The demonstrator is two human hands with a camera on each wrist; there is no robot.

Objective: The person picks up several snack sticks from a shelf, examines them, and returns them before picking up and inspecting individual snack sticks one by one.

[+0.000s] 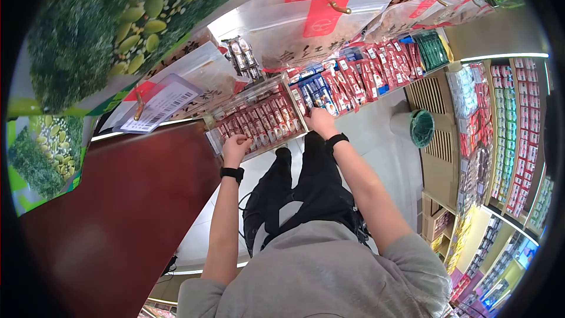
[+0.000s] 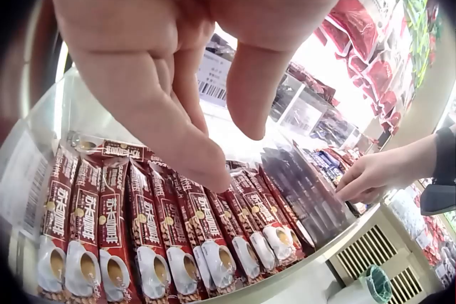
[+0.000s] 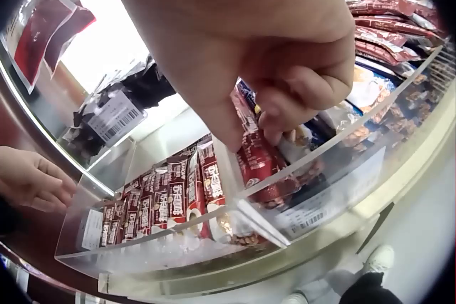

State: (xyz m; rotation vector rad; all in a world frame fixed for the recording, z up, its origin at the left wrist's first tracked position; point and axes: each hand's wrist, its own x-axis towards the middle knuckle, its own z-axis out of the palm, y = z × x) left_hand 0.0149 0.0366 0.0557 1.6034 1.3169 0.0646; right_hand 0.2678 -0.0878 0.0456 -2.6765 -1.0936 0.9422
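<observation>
Red stick packets (image 2: 149, 233) (image 3: 167, 193) stand in a row in a clear bin with a coffee-cup print facing out. Over them is my left hand (image 1: 235, 148) (image 2: 206, 40) (image 3: 35, 179), its thumb and fingers apart with nothing between them; whether a fingertip touches a packet I cannot tell. Beyond the clear divider, my right hand (image 1: 321, 122) (image 2: 388, 172) (image 3: 285, 76) has curled fingers and pinches the upper part of a red packet (image 3: 260, 165) in the neighbouring compartment. Blue packets (image 1: 318, 91) lie beside it. The palm hides part of that compartment.
More red packets (image 1: 374, 70) fill the shelf to the right. Clear bags (image 1: 329, 23) hang on hooks above. A dark red surface (image 1: 129, 200) is at the left, a green-lined bin (image 1: 422, 128) on the floor, and stocked shelves (image 1: 512, 141) at the right.
</observation>
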